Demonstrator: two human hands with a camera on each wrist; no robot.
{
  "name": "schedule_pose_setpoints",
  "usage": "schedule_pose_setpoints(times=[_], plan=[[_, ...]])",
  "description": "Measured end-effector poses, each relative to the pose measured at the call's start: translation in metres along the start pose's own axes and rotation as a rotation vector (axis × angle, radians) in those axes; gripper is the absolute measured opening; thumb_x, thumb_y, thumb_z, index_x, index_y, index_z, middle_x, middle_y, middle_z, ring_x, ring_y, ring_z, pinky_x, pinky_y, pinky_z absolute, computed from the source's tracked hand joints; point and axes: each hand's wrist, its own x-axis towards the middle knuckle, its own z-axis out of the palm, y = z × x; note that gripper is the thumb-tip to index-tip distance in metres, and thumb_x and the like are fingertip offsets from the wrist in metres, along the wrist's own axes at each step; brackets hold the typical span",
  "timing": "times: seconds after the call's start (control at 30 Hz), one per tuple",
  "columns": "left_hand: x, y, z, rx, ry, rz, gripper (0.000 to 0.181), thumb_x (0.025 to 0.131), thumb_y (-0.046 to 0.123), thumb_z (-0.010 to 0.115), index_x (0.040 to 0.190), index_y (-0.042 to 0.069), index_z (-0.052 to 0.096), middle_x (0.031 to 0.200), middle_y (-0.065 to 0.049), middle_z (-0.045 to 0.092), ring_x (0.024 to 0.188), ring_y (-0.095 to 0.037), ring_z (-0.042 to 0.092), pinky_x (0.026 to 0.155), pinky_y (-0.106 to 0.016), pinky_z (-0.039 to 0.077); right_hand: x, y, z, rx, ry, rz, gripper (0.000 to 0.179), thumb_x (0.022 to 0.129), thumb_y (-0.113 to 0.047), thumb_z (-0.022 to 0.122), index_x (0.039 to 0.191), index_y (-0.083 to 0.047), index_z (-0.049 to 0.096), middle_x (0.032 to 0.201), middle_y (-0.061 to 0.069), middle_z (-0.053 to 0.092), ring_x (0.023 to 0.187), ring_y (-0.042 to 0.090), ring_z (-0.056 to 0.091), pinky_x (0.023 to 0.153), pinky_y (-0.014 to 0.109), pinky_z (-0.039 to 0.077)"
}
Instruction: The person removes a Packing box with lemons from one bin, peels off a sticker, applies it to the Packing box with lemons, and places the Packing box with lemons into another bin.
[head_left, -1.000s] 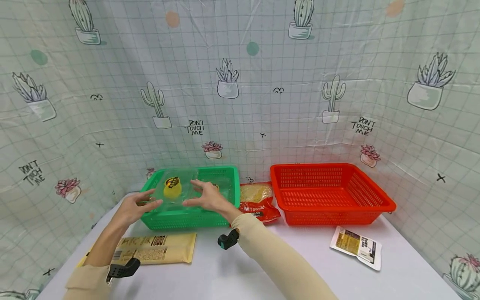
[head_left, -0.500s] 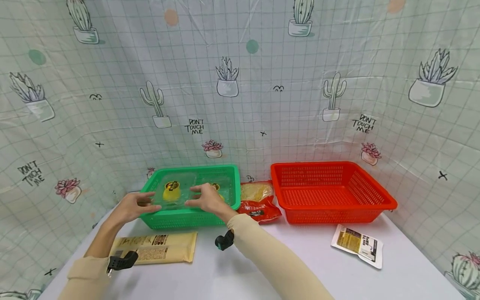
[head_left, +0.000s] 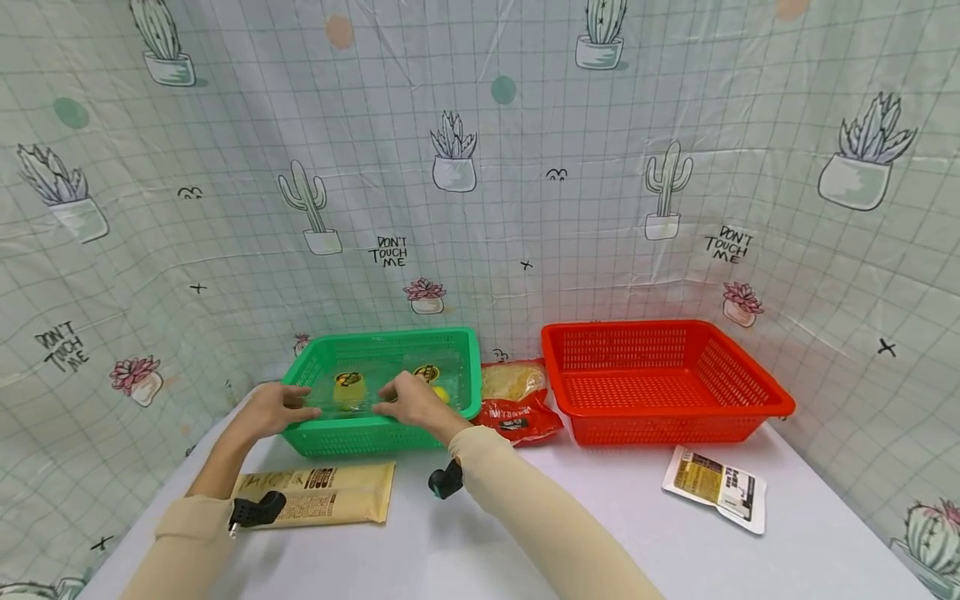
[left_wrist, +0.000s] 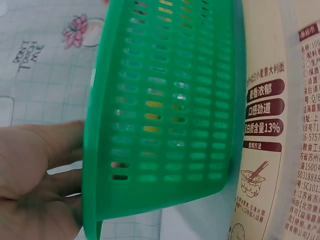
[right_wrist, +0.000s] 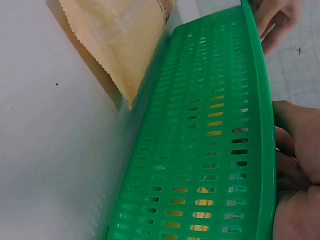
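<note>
A clear plastic box [head_left: 349, 390] with a yellow item inside and a round black-and-yellow label lies at the left inside the green basket [head_left: 352, 436]. My left hand [head_left: 272, 411] holds its left side, thumb and fingers reaching over the basket's near rim. The right hand [head_left: 417, 405] has its bent fingers at the box's right side. In the wrist views the basket's slotted wall hides the fingertips of my left hand [left_wrist: 40, 180] and right hand [right_wrist: 300, 155]. A second clear box [head_left: 447, 367] with a similar label and yellow content sits at the basket's right.
A red basket [head_left: 667, 432] stands at the back right. Between the baskets lies a red-and-clear food bag [head_left: 517, 400]. A cream pasta packet [head_left: 337, 496] lies before the green basket, partly under my left forearm. A white sachet [head_left: 716, 487] lies front right.
The clear box, tilted up between both hands a second ago, has come down into the green basket. Both hands have lowered slightly with it; the second box's label shows more now.
</note>
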Motion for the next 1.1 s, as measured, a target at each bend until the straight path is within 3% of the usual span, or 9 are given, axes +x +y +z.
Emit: schedule_pose_setpoints(times=[0.17,0.33,0.43,0.57,0.63,0.7,0.8,0.93,1.1], plan=[[0.006,0.005,0.002,0.058,-0.032,-0.047,0.053,0.095,0.009,0.062,0.134,-0.021,0.043,0.130,-0.042,0.050,0.119,-0.055,0.051,0.091,-0.053,0.052,-0.001,-0.001,0.000,-0.072,-0.031,-0.070,0.030,0.098,-0.024,0.061,0.121,-0.006,0.070,0.121,0.006,0.071,0.123,0.022,0.061,0.124,0.045,0.014],[0.009,0.009,0.002,0.065,-0.072,-0.065,0.050,0.096,0.007,0.056,0.135,-0.021,0.041,0.130,-0.042,0.049,0.120,-0.055,0.050,0.092,-0.053,0.052,-0.003,0.000,-0.001,-0.083,-0.024,-0.097,0.027,0.098,-0.024,0.061,0.116,-0.009,0.073,0.115,0.004,0.074,0.118,0.020,0.064,0.124,0.045,0.016],[0.010,0.012,0.002,0.055,-0.076,-0.077,0.050,0.098,0.011,0.054,0.136,-0.020,0.042,0.131,-0.041,0.050,0.121,-0.054,0.050,0.092,-0.054,0.051,-0.005,0.000,-0.003,-0.072,-0.022,-0.094,0.026,0.098,-0.026,0.062,0.115,-0.012,0.074,0.114,0.002,0.074,0.113,0.017,0.066,0.117,0.039,0.034],[0.009,0.015,0.005,0.054,-0.054,-0.073,0.058,0.100,0.025,0.056,0.137,-0.018,0.043,0.132,-0.040,0.051,0.122,-0.054,0.049,0.092,-0.056,0.050,-0.010,0.000,-0.014,-0.022,-0.033,-0.097,0.026,0.097,-0.027,0.062,0.114,-0.012,0.074,0.109,0.002,0.075,0.090,0.011,0.068,0.082,0.025,0.054],[0.008,0.017,0.006,0.049,-0.037,-0.055,0.061,0.100,0.030,0.056,0.138,-0.016,0.043,0.134,-0.040,0.049,0.123,-0.054,0.048,0.093,-0.057,0.049,-0.011,0.002,-0.023,-0.015,-0.030,-0.113,0.026,0.097,-0.027,0.062,0.114,-0.012,0.075,0.106,0.002,0.076,0.079,0.008,0.067,0.081,0.024,0.052],[0.006,0.022,0.007,0.045,-0.011,-0.021,0.062,0.100,0.033,0.056,0.138,-0.015,0.043,0.135,-0.040,0.048,0.124,-0.054,0.047,0.094,-0.059,0.048,-0.014,0.004,-0.034,-0.028,-0.021,-0.134,0.026,0.097,-0.029,0.062,0.113,-0.013,0.075,0.103,0.001,0.077,0.079,0.006,0.066,0.095,0.028,0.048],[0.004,0.032,0.011,0.040,0.049,0.049,0.058,0.099,0.032,0.057,0.136,-0.012,0.048,0.134,-0.037,0.051,0.122,-0.052,0.050,0.093,-0.059,0.048,-0.021,0.008,-0.051,-0.077,0.027,-0.183,0.025,0.097,-0.029,0.062,0.111,-0.014,0.076,0.103,0.000,0.077,0.085,0.007,0.067,0.100,0.034,0.046],[-0.006,0.047,0.018,0.038,0.118,0.139,0.052,0.098,0.030,0.060,0.133,-0.008,0.054,0.133,-0.034,0.054,0.118,-0.049,0.056,0.090,-0.056,0.051,-0.040,0.018,-0.075,-0.136,0.101,-0.249,0.024,0.096,-0.027,0.063,0.109,-0.012,0.077,0.101,0.002,0.077,0.085,0.010,0.071,0.083,0.030,0.054],[-0.025,0.066,0.026,0.001,0.164,0.214,0.047,0.096,0.029,0.063,0.131,-0.002,0.059,0.133,-0.028,0.056,0.118,-0.045,0.057,0.087,-0.050,0.055,-0.078,0.041,-0.100,-0.178,0.147,-0.254,0.023,0.095,-0.027,0.064,0.107,-0.011,0.076,0.100,0.000,0.077,0.087,0.010,0.072,0.091,0.031,0.053]])
